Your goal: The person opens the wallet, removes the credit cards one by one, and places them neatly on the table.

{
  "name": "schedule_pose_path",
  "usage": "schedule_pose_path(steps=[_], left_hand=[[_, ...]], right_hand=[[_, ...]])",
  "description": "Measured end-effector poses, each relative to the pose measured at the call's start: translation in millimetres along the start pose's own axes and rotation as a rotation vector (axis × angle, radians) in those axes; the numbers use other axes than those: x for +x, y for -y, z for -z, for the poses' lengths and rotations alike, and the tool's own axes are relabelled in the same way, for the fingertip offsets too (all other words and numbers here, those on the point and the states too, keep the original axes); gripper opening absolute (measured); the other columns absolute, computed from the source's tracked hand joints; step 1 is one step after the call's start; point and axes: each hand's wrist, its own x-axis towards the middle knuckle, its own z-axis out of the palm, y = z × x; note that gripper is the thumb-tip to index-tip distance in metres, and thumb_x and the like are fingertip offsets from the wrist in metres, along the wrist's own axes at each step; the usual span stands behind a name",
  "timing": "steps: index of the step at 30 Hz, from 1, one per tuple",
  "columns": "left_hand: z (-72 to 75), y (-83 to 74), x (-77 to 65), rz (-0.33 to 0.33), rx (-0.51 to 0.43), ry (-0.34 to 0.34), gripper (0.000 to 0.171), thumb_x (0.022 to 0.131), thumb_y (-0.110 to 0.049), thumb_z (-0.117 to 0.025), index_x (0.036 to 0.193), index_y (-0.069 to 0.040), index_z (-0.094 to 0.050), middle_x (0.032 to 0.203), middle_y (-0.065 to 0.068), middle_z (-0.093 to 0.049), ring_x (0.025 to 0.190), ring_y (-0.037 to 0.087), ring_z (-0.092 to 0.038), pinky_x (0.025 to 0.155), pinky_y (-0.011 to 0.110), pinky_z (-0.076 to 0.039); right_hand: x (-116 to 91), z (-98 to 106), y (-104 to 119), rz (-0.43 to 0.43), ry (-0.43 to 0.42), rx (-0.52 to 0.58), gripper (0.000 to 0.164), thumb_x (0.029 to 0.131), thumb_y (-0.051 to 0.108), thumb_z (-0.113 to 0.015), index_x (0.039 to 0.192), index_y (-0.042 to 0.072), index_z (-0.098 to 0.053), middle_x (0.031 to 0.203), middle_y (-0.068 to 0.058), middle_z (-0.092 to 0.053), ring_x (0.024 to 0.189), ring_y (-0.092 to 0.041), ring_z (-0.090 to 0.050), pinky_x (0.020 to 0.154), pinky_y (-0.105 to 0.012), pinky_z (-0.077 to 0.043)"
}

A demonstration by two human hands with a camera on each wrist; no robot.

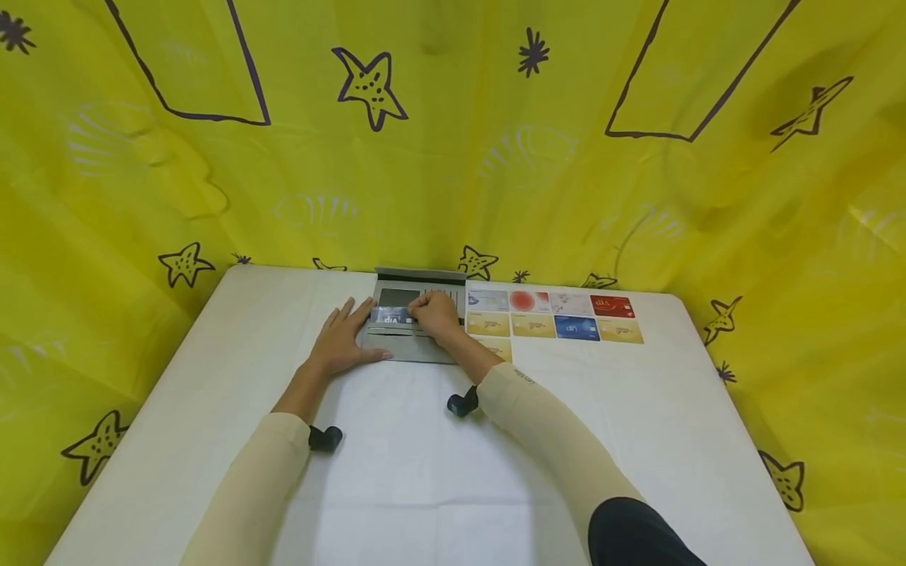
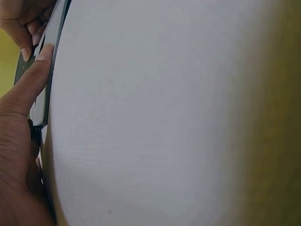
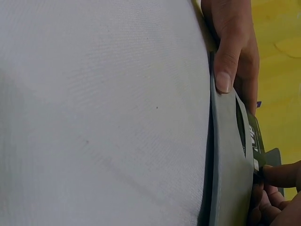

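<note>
A grey wallet (image 1: 414,349) lies unfolded at the back of the white table. A dark card marked VIP (image 1: 391,314) sits partly in a slot of it. My right hand (image 1: 437,316) pinches that card at its right end between thumb and fingers, seen close in the right wrist view. With fingers spread, my left hand (image 1: 338,343) rests along the wallet's left side. Its thumb (image 2: 35,77) presses on the wallet's near edge in the left wrist view. The slot hides the card's lower part.
Right of the wallet, several cards lie in rows, among them a red card (image 1: 613,306), a blue card (image 1: 576,328) and a gold card (image 1: 621,331). Another gold card (image 1: 504,346) is partly behind my right forearm. A yellow patterned curtain (image 1: 439,173) hangs behind the table (image 1: 396,472).
</note>
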Motion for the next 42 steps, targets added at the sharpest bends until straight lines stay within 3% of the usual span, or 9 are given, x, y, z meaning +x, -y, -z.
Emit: schedule_pose_path(steps=[7, 18, 27, 32, 37, 42], left_hand=[[-0.4, -1.7, -1.0, 0.007, 0.000, 0.008, 0.115, 0.081, -0.060, -0.082, 0.168, -0.010, -0.025, 0.171, 0.020, -0.025, 0.160, 0.039, -0.007, 0.128, 0.058, -0.004], [1.8, -2.0, -1.0, -0.005, 0.002, 0.003, 0.113, 0.082, -0.059, -0.083, 0.167, -0.010, -0.028, 0.172, 0.014, -0.025, 0.161, 0.037, -0.006, 0.128, 0.055, -0.002], [3.7, -4.0, -1.8, -0.006, 0.009, 0.003, 0.112, 0.082, -0.058, -0.083, 0.168, -0.011, -0.028, 0.172, 0.013, -0.025, 0.161, 0.036, -0.005, 0.129, 0.054, -0.001], [4.5, -4.8, -2.2, -0.004, 0.008, 0.004, 0.112, 0.082, -0.058, -0.082, 0.168, -0.012, -0.027, 0.173, 0.014, -0.024, 0.161, 0.037, -0.005, 0.128, 0.057, -0.002], [5.4, -5.3, -3.0, 0.002, -0.008, 0.003, 0.111, 0.082, -0.058, -0.082, 0.168, -0.012, -0.027, 0.173, 0.015, -0.023, 0.160, 0.039, -0.005, 0.127, 0.060, -0.004], [3.7, -3.8, -2.9, 0.004, -0.009, 0.007, 0.111, 0.082, -0.058, -0.082, 0.168, -0.013, -0.027, 0.173, 0.014, -0.023, 0.160, 0.039, -0.005, 0.127, 0.060, -0.004]], right_hand=[[1.8, -3.5, -0.4, -0.033, -0.032, 0.046, 0.011, 0.099, 0.012, -0.073, 0.094, 0.004, -0.078, 0.097, -0.007, -0.072, 0.084, -0.019, -0.059, 0.071, -0.030, -0.049], [5.5, -3.9, 4.8, -0.063, -0.170, 0.083, 0.013, 0.101, 0.012, -0.071, 0.101, 0.001, -0.077, 0.097, -0.011, -0.074, 0.089, -0.024, -0.066, 0.078, -0.037, -0.056], [7.2, 1.8, 1.4, -0.037, -0.134, 0.112, 0.010, 0.100, 0.009, -0.071, 0.105, 0.000, -0.074, 0.094, -0.009, -0.071, 0.084, -0.017, -0.062, 0.071, -0.027, -0.051], [5.6, 5.5, -1.8, -0.005, -0.068, 0.118, 0.024, 0.089, 0.006, -0.084, 0.109, -0.002, -0.072, 0.089, -0.006, -0.062, 0.080, -0.016, -0.054, 0.067, -0.024, -0.046], [2.5, 8.8, -3.2, 0.021, -0.020, 0.060, 0.048, 0.074, 0.003, -0.095, 0.116, -0.002, -0.071, 0.098, -0.008, -0.061, 0.089, -0.020, -0.054, 0.078, -0.029, -0.049], [-0.4, 11.0, -4.2, 0.043, 0.010, 0.024, 0.056, 0.072, 0.002, -0.096, 0.121, -0.004, -0.070, 0.109, -0.016, -0.065, 0.098, -0.025, -0.058, 0.089, -0.037, -0.054]])
